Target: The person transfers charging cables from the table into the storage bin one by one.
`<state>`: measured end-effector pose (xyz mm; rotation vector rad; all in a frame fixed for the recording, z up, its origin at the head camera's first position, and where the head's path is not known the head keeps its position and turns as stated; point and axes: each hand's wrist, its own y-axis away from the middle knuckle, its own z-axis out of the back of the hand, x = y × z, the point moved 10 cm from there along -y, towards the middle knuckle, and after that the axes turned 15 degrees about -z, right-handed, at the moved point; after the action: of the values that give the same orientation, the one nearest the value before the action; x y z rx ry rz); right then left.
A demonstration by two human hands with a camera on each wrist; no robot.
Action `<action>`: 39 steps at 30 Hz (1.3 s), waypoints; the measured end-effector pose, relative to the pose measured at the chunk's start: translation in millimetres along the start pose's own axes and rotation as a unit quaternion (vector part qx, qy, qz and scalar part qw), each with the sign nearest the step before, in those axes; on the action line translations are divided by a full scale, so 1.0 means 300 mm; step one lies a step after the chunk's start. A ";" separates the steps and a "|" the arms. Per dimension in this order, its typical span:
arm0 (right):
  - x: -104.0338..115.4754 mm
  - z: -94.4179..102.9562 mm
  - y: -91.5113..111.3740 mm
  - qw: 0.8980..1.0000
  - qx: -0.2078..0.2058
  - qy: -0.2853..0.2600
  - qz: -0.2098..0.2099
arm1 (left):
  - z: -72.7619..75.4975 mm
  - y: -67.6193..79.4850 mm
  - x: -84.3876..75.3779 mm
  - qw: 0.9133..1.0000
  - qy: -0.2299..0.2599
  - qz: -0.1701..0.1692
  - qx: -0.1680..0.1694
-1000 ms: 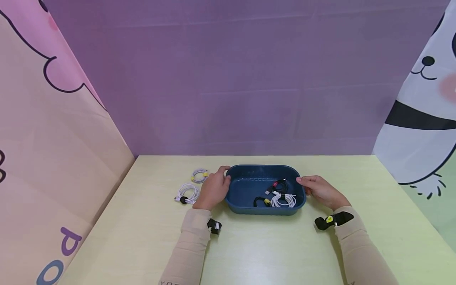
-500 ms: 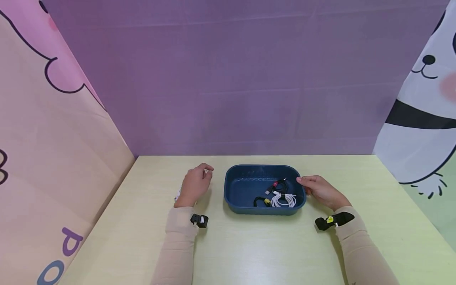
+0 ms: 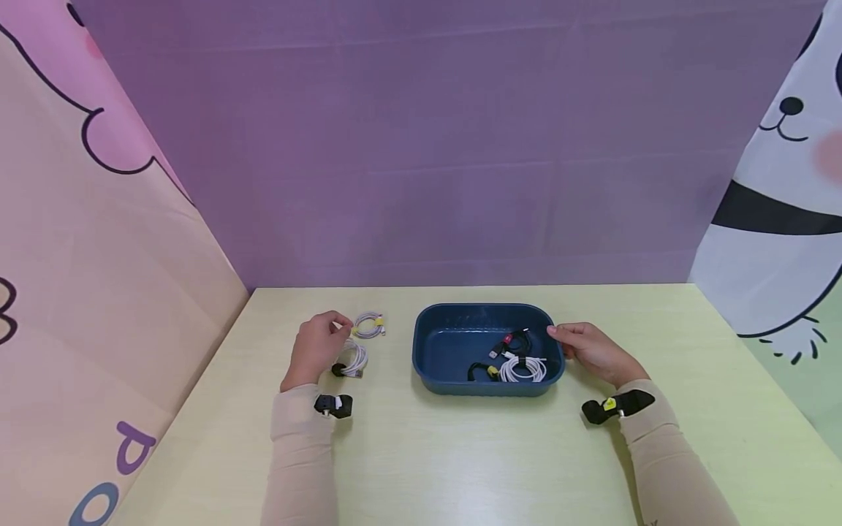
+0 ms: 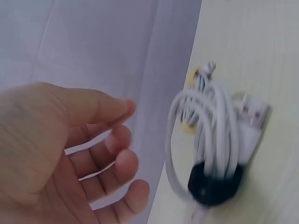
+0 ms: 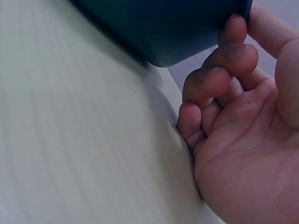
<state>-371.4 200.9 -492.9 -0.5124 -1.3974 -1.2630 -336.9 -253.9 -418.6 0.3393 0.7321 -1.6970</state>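
Observation:
My left hand hovers just left of a coiled white USB cable bound by a black strap. In the left wrist view its fingers are loosely bent with nothing between them, apart from the cable. Just behind lies a second pale coil, a charging cable with yellow ties. My right hand pinches the right rim of a dark blue plastic bin, thumb over the edge and fingers outside. Inside the bin are a white coiled cable, a black USB cable and a short black cable with a yellow tie.
Everything rests on a pale wooden table. A purple cloth backdrop rises behind its far edge. Printed cloth panels stand at both sides. A small black camera is strapped to each wrist.
My left hand has let go of the bin's left rim and moved left past the two coiled cables, uncovering them. The right hand stays on the bin.

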 end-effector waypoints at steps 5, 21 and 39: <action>0.000 0.000 0.001 1.000 -0.003 0.004 -0.002 | 0.017 0.031 0.056 1.000 -0.003 0.024 0.015; 0.003 -0.001 0.001 1.000 0.003 -0.009 0.009 | -0.015 0.056 0.134 0.995 -0.041 0.074 0.044; -0.002 -0.002 -0.003 1.000 0.007 -0.014 0.005 | -0.030 0.064 0.169 0.992 -0.045 0.115 0.041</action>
<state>-371.8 200.3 -493.8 -0.5297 -1.4243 -1.2413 -333.3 -289.3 -460.5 0.3856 0.5367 -1.5164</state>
